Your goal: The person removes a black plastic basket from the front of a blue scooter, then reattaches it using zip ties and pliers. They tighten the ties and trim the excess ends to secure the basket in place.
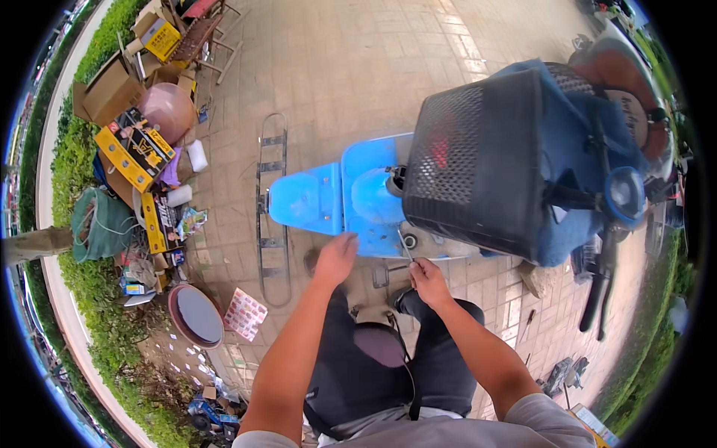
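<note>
In front of me is a blue plastic vehicle body [305, 200], next to a black mesh basket [478, 160]. My right hand [428, 282] is closed on a thin metal rod-like tool [405, 246], its far end by a small dark ring [410, 241] at the body's near edge. My left hand [336, 257] is at the near edge of the blue body, its fingers curled together. What they pinch, if anything, is too small to make out.
A metal rack frame [273, 257] lies left of the blue body. Handlebars [603, 280] and blue cloth [571, 149] are beyond the basket. At left are boxes [134, 153], a green bag [101, 224], a round basin [196, 315] and a printed sheet [245, 314].
</note>
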Tool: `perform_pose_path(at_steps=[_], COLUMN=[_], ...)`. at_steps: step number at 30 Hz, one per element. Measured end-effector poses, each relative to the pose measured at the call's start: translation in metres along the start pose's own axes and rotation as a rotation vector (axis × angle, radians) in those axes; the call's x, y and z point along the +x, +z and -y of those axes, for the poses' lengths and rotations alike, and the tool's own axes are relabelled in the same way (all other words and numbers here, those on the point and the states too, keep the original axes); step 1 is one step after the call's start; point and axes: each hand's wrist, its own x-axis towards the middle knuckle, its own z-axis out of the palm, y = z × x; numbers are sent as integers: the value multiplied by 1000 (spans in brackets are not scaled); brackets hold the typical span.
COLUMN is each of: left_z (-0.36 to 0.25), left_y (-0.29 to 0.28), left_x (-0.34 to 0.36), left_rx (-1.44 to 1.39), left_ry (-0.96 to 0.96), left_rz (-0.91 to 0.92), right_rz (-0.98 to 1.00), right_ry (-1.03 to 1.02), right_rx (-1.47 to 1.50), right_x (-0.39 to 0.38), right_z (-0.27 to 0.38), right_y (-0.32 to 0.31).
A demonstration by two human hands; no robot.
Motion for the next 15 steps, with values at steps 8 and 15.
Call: perform_pose_path(at_steps=[8,15], left_z=[36,17], left_y=[84,119], left_x=[160,180], left_rx=[-436,-925], left_ry=[379,358], left_rz=[-30,80], right_rz=[-123,-192], right_ry=[-390,-462], right_rx=[-57,87], right_x=[82,60], right_z=[-26,-41], right_y=[16,24])
